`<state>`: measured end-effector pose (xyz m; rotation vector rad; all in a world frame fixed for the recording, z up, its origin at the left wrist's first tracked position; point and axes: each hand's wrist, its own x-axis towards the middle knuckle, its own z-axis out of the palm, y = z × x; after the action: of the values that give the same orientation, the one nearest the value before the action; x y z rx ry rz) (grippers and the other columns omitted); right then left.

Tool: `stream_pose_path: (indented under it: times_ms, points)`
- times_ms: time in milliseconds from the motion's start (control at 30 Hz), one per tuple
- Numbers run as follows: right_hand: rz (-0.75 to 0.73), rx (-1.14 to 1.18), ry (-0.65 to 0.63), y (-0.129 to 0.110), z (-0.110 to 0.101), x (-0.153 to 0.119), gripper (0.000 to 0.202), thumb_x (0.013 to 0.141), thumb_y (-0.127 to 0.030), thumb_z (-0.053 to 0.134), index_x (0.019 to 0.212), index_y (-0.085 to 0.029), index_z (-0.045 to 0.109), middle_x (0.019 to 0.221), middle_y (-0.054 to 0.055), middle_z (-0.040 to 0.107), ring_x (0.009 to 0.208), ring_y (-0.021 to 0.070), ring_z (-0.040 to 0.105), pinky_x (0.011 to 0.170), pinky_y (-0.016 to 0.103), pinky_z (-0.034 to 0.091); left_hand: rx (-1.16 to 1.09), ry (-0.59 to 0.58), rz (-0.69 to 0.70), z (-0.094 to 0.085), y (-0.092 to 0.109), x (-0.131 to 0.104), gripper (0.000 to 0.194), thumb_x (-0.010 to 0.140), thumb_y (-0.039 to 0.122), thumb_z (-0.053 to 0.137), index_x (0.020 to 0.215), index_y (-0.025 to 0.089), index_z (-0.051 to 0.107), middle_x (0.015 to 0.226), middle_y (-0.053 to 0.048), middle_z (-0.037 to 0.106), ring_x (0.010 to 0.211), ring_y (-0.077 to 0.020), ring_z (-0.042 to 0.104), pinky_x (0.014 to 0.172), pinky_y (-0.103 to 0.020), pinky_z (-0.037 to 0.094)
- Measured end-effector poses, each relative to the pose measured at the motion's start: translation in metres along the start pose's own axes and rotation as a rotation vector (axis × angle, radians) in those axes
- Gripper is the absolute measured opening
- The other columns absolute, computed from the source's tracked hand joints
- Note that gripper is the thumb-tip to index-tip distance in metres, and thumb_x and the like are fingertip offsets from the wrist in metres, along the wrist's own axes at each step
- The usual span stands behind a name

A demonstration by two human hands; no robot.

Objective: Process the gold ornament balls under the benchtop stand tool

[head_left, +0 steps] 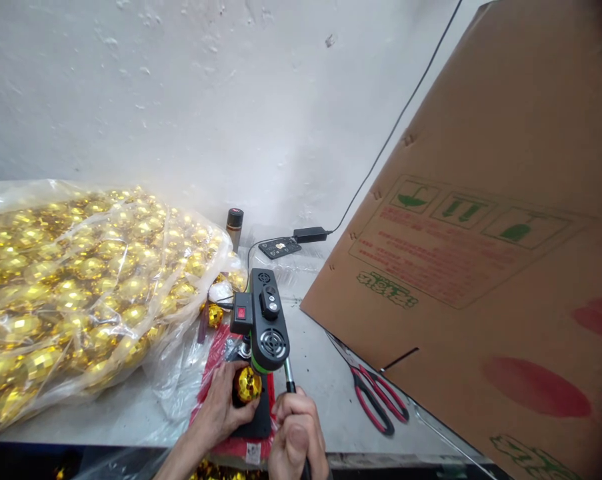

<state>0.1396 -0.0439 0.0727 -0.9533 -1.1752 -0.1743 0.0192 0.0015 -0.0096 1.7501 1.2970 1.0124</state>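
Note:
My left hand (224, 404) grips a shiny gold faceted ball (248, 385) between thumb and fingers, under the head of a small black bench drill press (271, 320). The drill's tip is hidden by the head, so I cannot tell if it touches the ball. Wrapped around the black grip of the press's metal lever (289, 375) is my right hand (299, 433). The press stands on a black base (258, 423) over a red plastic sheet (215, 357). A red switch (241, 312) shows on its side box.
A clear plastic bag (131, 293) full of gold balls fills the left. Red-handled scissors (375, 393) lie beside a big cardboard box (455, 267) at right. Behind stand a power adapter (311, 234) with its cable and a dark-capped bottle (235, 227).

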Motion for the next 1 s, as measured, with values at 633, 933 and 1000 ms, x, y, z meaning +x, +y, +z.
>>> stream_pose_path:
  times_ms: [633, 933, 1000]
  points:
    - [0.246, 0.127, -0.189, -0.034, -0.01, 0.047, 0.038, 0.109, -0.02, 0.049, 0.072, -0.021, 0.053, 0.071, -0.001, 0.054, 0.06, 0.0121, 0.052, 0.054, 0.026, 0.039, -0.009, 0.075, 0.025, 0.005, -0.012, -0.008, 0.051, 0.072, 0.031, 0.081, 0.121, 0.023, 0.071, 0.116, -0.013, 0.079, 0.11, -0.0377, 0.076, 0.099, -0.059, 0.063]
    - [0.427, 0.156, -0.04, -0.058, 0.001, 0.035, 0.041, 0.111, -0.023, 0.05, 0.07, -0.021, 0.052, 0.074, -0.002, 0.054, 0.064, 0.0126, 0.048, 0.063, 0.03, 0.035, 0.127, 0.08, 0.214, -0.032, -0.044, -0.043, 0.083, 0.081, 0.069, 0.081, 0.149, 0.025, 0.061, 0.15, -0.019, 0.069, 0.138, -0.042, 0.066, 0.111, -0.057, 0.061]
    - [0.441, 0.158, -0.028, -0.057, 0.002, 0.032, 0.041, 0.111, -0.023, 0.05, 0.071, -0.021, 0.051, 0.075, -0.002, 0.055, 0.064, 0.0129, 0.048, 0.063, 0.03, 0.035, 0.259, 0.175, 0.156, -0.041, -0.028, -0.008, 0.052, 0.106, 0.052, 0.051, 0.148, 0.023, 0.06, 0.152, -0.016, 0.068, 0.141, -0.034, 0.064, 0.116, -0.054, 0.057]
